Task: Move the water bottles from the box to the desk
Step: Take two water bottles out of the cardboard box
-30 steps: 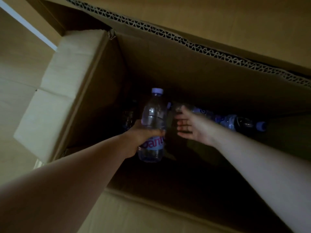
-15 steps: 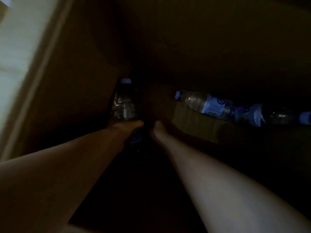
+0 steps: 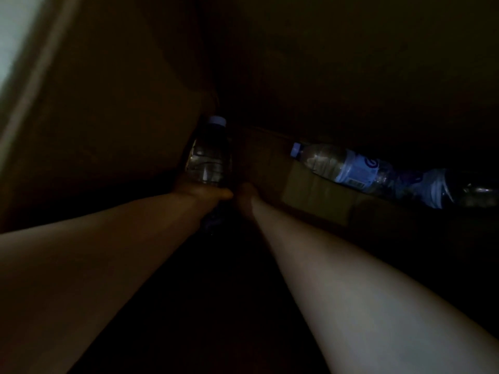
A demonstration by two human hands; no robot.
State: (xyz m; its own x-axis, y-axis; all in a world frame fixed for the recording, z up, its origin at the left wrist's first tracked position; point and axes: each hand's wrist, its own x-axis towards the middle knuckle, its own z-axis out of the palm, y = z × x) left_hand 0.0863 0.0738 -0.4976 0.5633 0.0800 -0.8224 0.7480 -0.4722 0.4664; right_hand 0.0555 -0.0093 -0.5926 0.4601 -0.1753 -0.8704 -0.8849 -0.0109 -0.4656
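I am looking deep into a dark cardboard box [image 3: 108, 130]. My left hand [image 3: 201, 194] grips a clear water bottle [image 3: 209, 157] with a pale cap, held upright near the box's left wall. Just to the right of that bottle, my right hand [image 3: 244, 197] reaches down into the shadow; its fingers are hidden in the dark. Two more water bottles lie on their sides along the far wall: one with a blue label [image 3: 340, 164] and another [image 3: 453, 190] further right.
The box walls close in on the left and far side. A cardboard flap [image 3: 316, 193] lies on the box floor under the lying bottles. A bright strip of the room [image 3: 16, 36] shows at the top left.
The view has dropped into the box and gone dark. My right hand has moved left, from the lying bottles to beside the held bottle. My left hand keeps its grip.
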